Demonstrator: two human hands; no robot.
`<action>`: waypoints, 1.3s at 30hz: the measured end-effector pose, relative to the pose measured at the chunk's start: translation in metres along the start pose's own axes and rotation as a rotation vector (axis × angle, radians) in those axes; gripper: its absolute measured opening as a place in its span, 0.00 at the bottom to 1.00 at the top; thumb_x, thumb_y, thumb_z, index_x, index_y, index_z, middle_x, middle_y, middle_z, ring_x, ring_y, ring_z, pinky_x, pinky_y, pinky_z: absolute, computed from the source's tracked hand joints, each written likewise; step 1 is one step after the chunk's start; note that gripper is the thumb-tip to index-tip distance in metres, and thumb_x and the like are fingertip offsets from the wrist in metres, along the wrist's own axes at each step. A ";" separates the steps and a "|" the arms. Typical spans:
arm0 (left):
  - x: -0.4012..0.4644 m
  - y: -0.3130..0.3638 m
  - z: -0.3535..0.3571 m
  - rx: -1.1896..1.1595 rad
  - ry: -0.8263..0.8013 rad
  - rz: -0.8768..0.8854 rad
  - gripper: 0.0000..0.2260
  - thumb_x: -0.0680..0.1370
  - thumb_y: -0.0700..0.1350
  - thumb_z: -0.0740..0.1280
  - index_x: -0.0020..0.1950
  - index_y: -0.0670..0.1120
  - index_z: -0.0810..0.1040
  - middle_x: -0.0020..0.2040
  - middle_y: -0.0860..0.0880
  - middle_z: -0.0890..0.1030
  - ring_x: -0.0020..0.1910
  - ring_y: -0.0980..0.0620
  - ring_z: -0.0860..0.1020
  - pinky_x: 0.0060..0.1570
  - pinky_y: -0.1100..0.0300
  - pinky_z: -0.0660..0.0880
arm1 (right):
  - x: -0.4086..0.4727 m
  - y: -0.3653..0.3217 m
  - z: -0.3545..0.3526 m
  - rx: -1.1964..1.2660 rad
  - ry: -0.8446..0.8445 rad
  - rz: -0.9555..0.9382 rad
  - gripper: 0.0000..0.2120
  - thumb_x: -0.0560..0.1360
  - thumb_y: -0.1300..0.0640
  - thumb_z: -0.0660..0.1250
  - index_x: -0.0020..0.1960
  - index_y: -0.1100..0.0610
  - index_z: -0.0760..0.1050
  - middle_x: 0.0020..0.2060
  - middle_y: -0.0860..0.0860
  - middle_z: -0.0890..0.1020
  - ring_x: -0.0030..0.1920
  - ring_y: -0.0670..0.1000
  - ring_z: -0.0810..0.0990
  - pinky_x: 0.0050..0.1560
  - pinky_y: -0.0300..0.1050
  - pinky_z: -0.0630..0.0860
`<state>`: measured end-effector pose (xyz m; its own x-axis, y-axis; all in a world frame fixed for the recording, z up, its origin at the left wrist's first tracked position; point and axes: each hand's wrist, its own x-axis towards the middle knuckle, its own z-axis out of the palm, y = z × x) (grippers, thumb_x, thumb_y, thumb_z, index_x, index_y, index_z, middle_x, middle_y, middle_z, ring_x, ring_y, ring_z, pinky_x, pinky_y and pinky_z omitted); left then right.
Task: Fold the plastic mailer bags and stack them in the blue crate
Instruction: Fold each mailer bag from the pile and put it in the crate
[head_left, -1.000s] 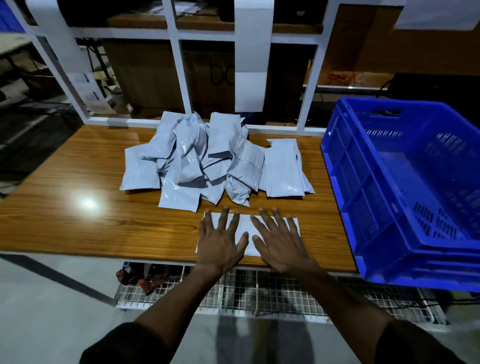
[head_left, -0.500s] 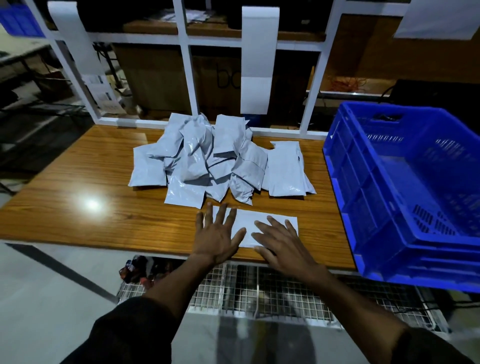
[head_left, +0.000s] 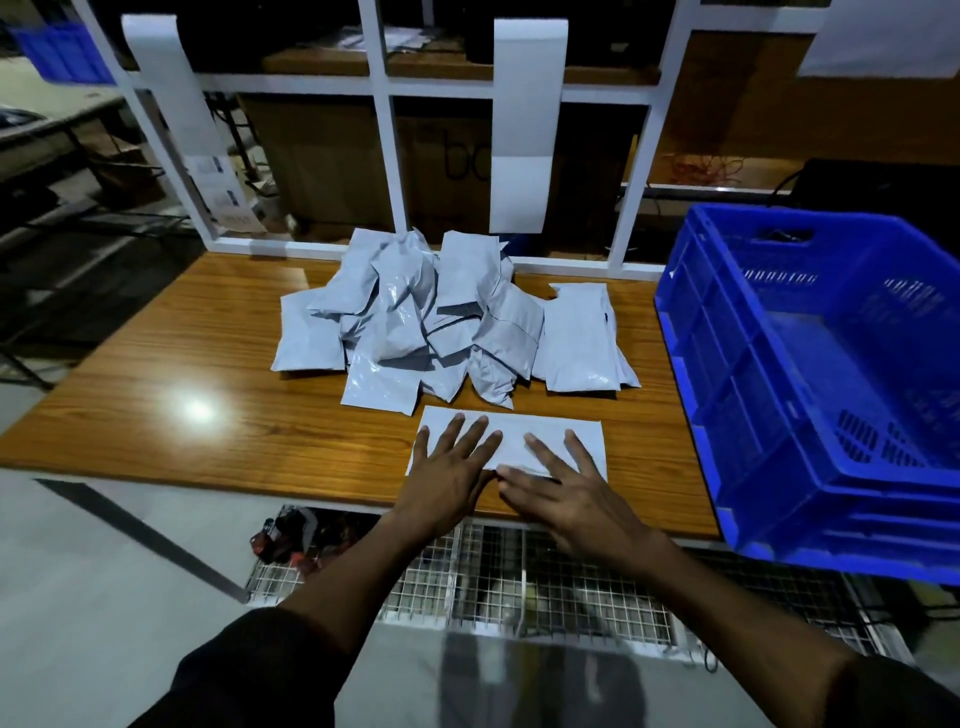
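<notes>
A single flat white mailer bag (head_left: 524, 431) lies at the near edge of the wooden table (head_left: 208, 364). My left hand (head_left: 449, 473) rests flat on its left part with fingers spread. My right hand (head_left: 566, 488) lies flat on the bag's near right part, fingers apart, its thumb meeting my left hand near the bag's front edge. Behind the bag a heap of grey mailer bags (head_left: 415, 322) covers the middle of the table, with a neater pile (head_left: 579, 338) at its right. The blue crate (head_left: 831, 374) stands at the table's right end and looks empty.
A white shelf frame (head_left: 384, 156) rises along the table's far edge, with white sheets hanging from it and cardboard boxes behind. A wire mesh rack (head_left: 519, 587) sits below the table's front edge. Bare wood lies to the left of the heap.
Both hands have slid back toward the bag's near edge and come together, so more of the bag's far side shows. The camera has shifted slightly.
</notes>
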<state>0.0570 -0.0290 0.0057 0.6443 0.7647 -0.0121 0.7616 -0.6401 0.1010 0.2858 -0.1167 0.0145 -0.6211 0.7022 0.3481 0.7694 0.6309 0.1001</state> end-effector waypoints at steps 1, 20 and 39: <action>0.001 -0.001 -0.001 -0.009 0.014 0.002 0.33 0.80 0.63 0.36 0.83 0.54 0.55 0.84 0.51 0.53 0.83 0.45 0.49 0.75 0.31 0.52 | -0.001 0.001 -0.002 -0.051 -0.030 -0.068 0.25 0.77 0.58 0.64 0.73 0.51 0.71 0.76 0.48 0.69 0.79 0.64 0.57 0.70 0.78 0.55; -0.005 -0.005 -0.028 0.006 0.333 0.038 0.31 0.85 0.61 0.44 0.83 0.44 0.56 0.84 0.43 0.52 0.83 0.44 0.49 0.76 0.36 0.56 | 0.066 0.054 -0.087 1.028 -0.152 0.597 0.17 0.73 0.71 0.66 0.49 0.54 0.87 0.37 0.48 0.87 0.35 0.50 0.81 0.34 0.45 0.75; 0.005 0.039 0.010 -0.066 0.090 -0.164 0.29 0.83 0.58 0.45 0.81 0.48 0.64 0.81 0.46 0.64 0.81 0.39 0.57 0.77 0.41 0.56 | 0.037 -0.011 -0.006 0.183 -0.424 0.554 0.39 0.75 0.40 0.30 0.82 0.53 0.46 0.82 0.48 0.46 0.81 0.49 0.41 0.78 0.52 0.37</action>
<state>0.0911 -0.0508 -0.0006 0.5009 0.8638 0.0550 0.8477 -0.5024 0.1703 0.2556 -0.0995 0.0320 -0.1802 0.9792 -0.0935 0.9738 0.1643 -0.1571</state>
